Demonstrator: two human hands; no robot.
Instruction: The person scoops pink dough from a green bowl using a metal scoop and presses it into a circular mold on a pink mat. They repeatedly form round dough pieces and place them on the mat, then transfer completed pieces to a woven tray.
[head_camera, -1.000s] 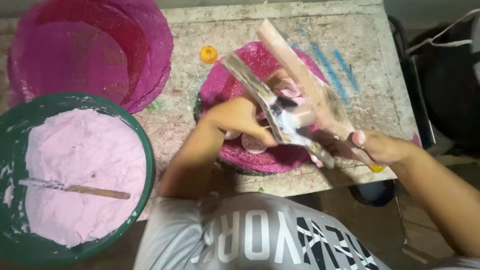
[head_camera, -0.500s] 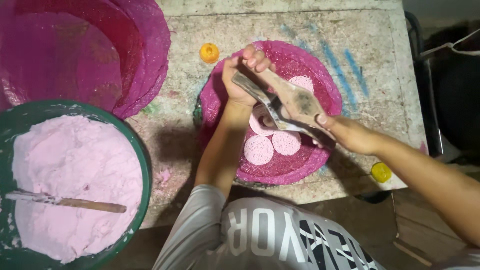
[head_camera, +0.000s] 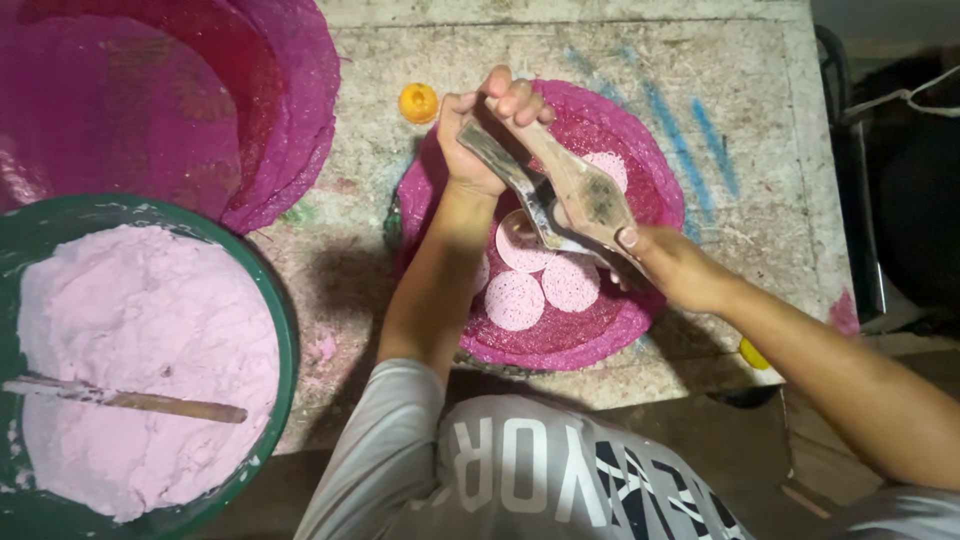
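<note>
Left hand (head_camera: 478, 135) & right hand (head_camera: 665, 262) both clamp the wooden press (head_camera: 575, 190) above the pink tray (head_camera: 600, 345). Risk: a skewed squeeze drops a disc onto the other discs (head_camera: 540, 280), cracking them.

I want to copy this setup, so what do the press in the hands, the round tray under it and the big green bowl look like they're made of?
The press looks like worn wood with metal plates: brown grain on the handles, dull grey sheen on the blades. The tray seems to be woven plastic mesh, magenta, with a fine grid texture. The green bowl is probably glossy plastic, with a smooth, shiny rim; enamelled metal can't be ruled out.
</note>
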